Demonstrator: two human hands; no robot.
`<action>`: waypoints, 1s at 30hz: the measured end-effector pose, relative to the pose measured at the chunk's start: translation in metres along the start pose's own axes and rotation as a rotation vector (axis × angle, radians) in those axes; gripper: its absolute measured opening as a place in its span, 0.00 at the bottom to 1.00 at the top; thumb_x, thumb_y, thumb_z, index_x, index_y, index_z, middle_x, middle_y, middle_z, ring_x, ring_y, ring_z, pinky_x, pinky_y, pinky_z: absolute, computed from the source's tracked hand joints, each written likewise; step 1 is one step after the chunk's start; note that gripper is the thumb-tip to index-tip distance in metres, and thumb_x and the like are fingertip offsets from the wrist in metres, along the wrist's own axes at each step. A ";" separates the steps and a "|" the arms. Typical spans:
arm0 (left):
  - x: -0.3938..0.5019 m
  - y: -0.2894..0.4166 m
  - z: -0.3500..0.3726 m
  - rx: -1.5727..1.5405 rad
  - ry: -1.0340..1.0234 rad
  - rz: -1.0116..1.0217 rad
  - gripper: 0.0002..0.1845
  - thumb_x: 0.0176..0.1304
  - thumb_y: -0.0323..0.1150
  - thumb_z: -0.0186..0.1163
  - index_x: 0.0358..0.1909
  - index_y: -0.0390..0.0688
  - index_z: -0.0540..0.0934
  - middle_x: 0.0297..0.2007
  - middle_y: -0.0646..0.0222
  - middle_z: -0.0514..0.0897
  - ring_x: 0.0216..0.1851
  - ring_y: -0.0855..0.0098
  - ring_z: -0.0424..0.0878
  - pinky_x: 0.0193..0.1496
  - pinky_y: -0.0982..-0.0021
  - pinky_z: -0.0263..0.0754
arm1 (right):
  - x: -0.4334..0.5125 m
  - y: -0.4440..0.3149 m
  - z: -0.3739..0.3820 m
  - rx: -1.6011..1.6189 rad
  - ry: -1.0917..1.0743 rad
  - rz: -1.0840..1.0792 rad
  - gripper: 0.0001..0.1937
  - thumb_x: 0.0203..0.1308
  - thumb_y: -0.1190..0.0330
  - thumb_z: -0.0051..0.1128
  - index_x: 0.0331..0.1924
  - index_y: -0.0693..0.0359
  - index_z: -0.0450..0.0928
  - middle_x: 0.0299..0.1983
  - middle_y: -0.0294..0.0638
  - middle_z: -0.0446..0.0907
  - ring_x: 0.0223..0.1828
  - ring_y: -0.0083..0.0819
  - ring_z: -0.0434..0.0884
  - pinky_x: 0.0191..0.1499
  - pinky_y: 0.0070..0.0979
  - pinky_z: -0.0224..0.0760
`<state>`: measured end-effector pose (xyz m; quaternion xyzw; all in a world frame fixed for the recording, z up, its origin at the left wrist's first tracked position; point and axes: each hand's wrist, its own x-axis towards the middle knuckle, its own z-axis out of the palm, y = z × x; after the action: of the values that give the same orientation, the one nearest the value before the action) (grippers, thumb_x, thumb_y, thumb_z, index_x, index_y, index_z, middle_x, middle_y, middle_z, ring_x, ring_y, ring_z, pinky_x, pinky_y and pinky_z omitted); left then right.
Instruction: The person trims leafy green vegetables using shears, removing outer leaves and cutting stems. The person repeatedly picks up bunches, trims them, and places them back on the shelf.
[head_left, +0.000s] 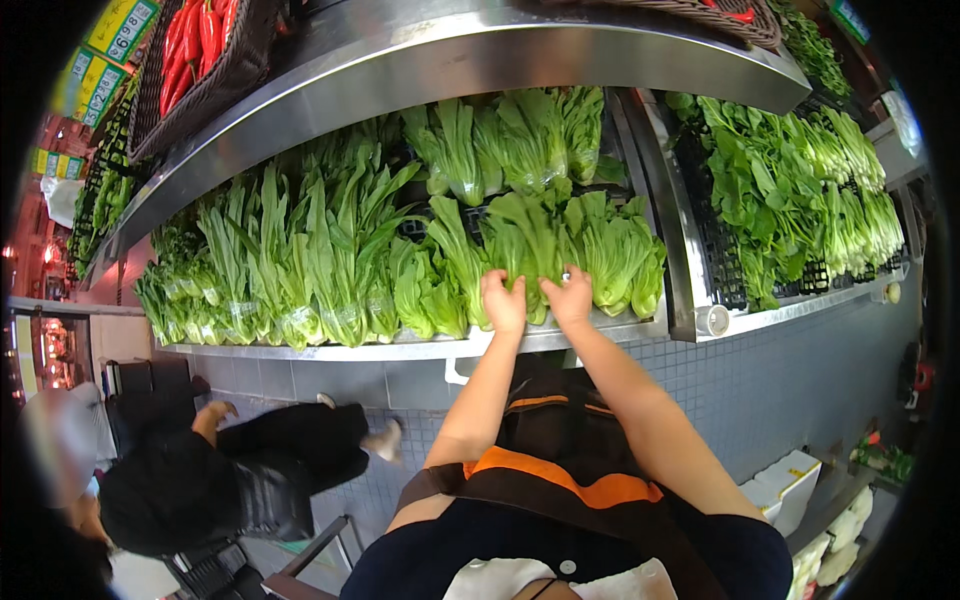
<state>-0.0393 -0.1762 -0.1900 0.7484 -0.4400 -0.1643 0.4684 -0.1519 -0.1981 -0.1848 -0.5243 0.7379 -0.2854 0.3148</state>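
Observation:
Both my hands are at the front edge of a metal vegetable shelf (420, 349). My left hand (503, 301) grips the left side of a head of leafy lettuce (531, 244) low near its base. From the other side, my right hand (568, 297), with a ring on one finger, holds the same head, thumb towards its base. The fingers go partly out of sight among the leaves. More lettuce heads (611, 255) stand close to my right hand, and others (427, 292) stand left of my left hand.
Long-leaf greens in taped bunches (330, 277) fill the shelf's left part. A steel upper shelf (450, 64) overhangs it, carrying a basket of red chillies (199, 45). Spinach-like greens (765, 195) lie right of a metal divider (675, 210). A person in black (180, 480) is at lower left.

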 end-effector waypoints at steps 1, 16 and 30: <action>-0.006 0.004 0.003 -0.025 -0.027 -0.028 0.12 0.45 0.27 0.64 0.31 0.36 0.73 0.31 0.55 0.75 0.35 0.53 0.73 0.40 0.62 0.68 | 0.003 0.011 0.001 0.032 0.004 -0.009 0.34 0.34 0.57 0.69 0.48 0.68 0.71 0.41 0.53 0.71 0.39 0.45 0.76 0.43 0.35 0.69; -0.004 -0.054 -0.050 -0.361 -0.074 -0.354 0.14 0.49 0.31 0.66 0.33 0.38 0.71 0.27 0.73 0.71 0.29 0.78 0.65 0.34 0.78 0.64 | -0.013 0.014 0.013 0.207 -0.146 -0.141 0.27 0.43 0.66 0.68 0.46 0.72 0.71 0.26 0.40 0.77 0.23 0.25 0.75 0.26 0.21 0.69; -0.037 0.032 -0.033 -0.122 -0.043 0.019 0.13 0.52 0.27 0.61 0.38 0.37 0.71 0.38 0.60 0.72 0.41 0.66 0.70 0.42 0.70 0.68 | -0.006 0.129 -0.077 0.268 0.330 0.018 0.16 0.49 0.73 0.59 0.43 0.67 0.71 0.36 0.42 0.74 0.29 0.29 0.73 0.32 0.23 0.68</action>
<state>-0.0543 -0.1333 -0.1521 0.7105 -0.4462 -0.2024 0.5051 -0.2854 -0.1485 -0.2316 -0.4173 0.7397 -0.4600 0.2591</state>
